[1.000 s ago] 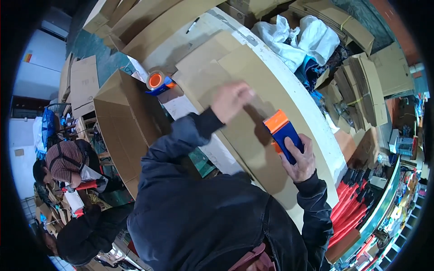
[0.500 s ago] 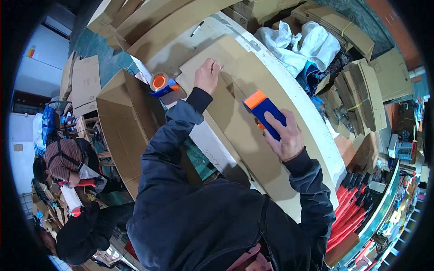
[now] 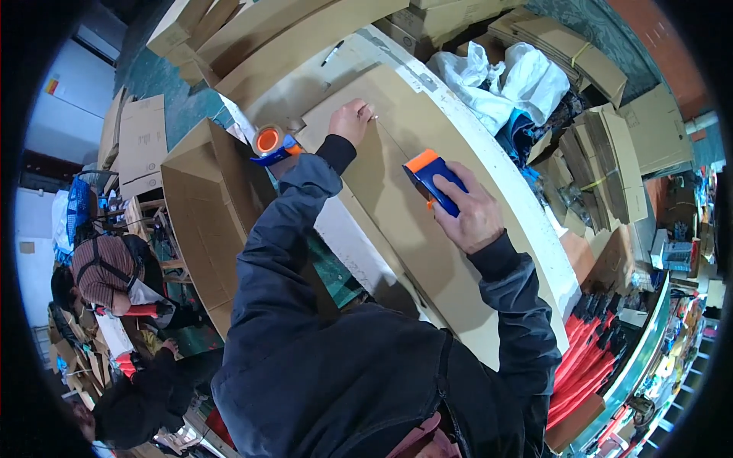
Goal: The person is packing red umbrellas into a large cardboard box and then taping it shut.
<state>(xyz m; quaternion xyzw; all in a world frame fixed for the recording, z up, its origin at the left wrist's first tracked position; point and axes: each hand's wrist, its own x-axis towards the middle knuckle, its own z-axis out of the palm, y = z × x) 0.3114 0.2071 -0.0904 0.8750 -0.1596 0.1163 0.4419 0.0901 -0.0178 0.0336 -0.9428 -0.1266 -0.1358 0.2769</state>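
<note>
A flat brown cardboard carton (image 3: 458, 267) lies on the white table in front of me, with a seam running along its top. My right hand (image 3: 473, 210) grips a blue and orange tape dispenser (image 3: 440, 185) just over the cardboard, beside the seam. Farther up and to the left, my left hand (image 3: 352, 122) rests at the carton with its fingers closed. Something small and pale shows at those fingertips, too small to name. A second tape dispenser (image 3: 272, 156) with an orange-cored roll lies left of my left wrist.
An open cardboard box (image 3: 202, 206) stands to the left, and another long box (image 3: 259, 46) lies at the far side. A marker (image 3: 332, 53) is on the white table (image 3: 527, 206). White sacks (image 3: 504, 84) and folded cartons (image 3: 611, 160) are at right. Two people work at lower left.
My right hand has moved a little left and away from me with the tape dispenser, which is now tilted differently. My left hand has stayed nearly in place.
</note>
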